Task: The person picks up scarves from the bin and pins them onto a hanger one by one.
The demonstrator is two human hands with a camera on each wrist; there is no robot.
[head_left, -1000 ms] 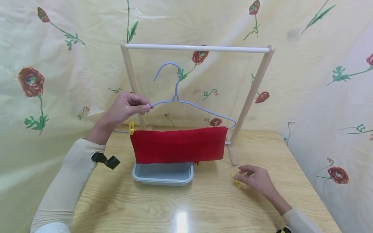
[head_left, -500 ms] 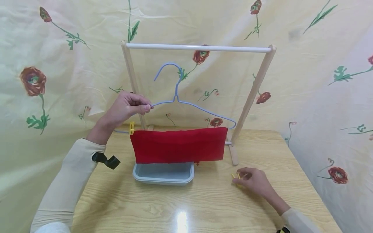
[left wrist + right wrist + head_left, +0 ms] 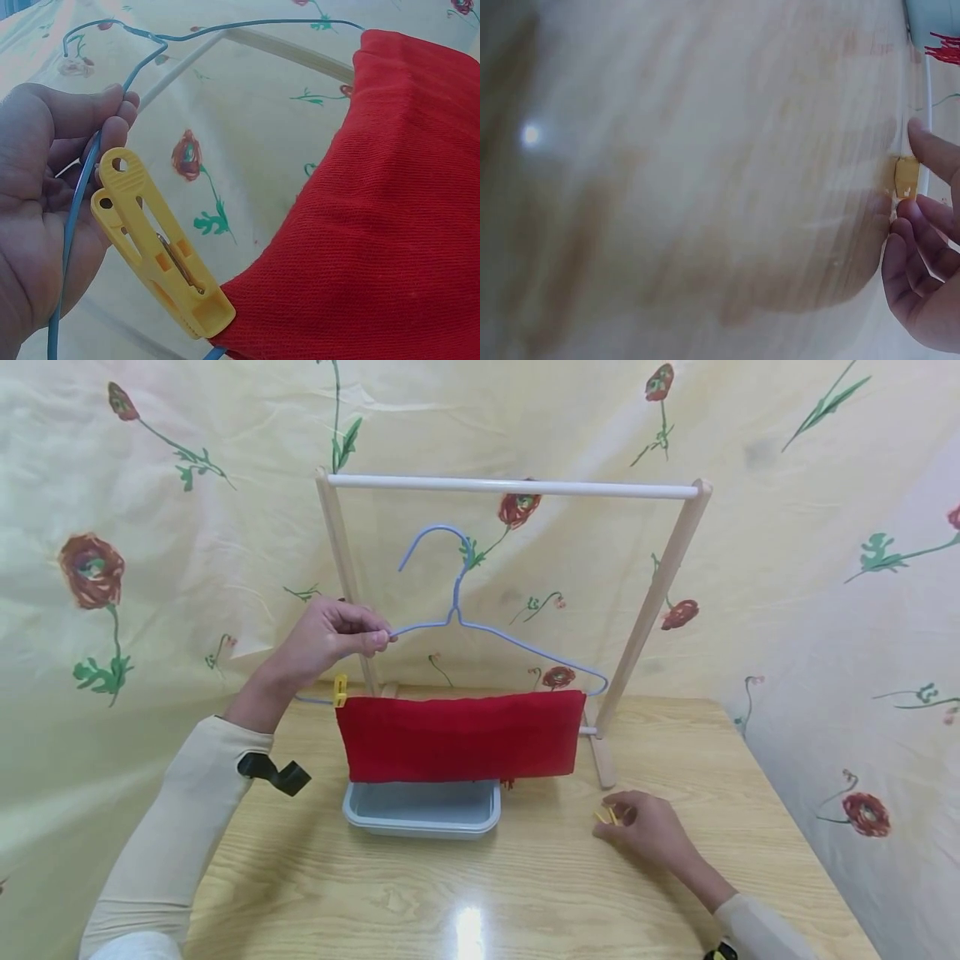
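Note:
My left hand (image 3: 337, 639) pinches the left shoulder of a blue wire hanger (image 3: 525, 647), holding it up in front of the rack. A red knitted cloth with fringe (image 3: 461, 739) hangs folded over the hanger's lower bar. At the cloth's left end a yellow clothespin (image 3: 169, 247) clips it to the bar, just below my left fingers. Low on the right, my right hand (image 3: 648, 831) has its thumb and fingertips around a second yellow clothespin (image 3: 907, 178) at the tabletop. Part of that clothespin is hidden by the fingers.
A drying rack with a white top rod (image 3: 510, 486) and wooden legs stands behind the hanger. A pale blue basin (image 3: 420, 833) sits on the wooden table (image 3: 360, 893) below the cloth. Flowered fabric (image 3: 795, 568) covers the background.
My right fingers have closed in around the clothespin on the table, which has turned slightly. The left hand, hanger and red cloth stay in place.

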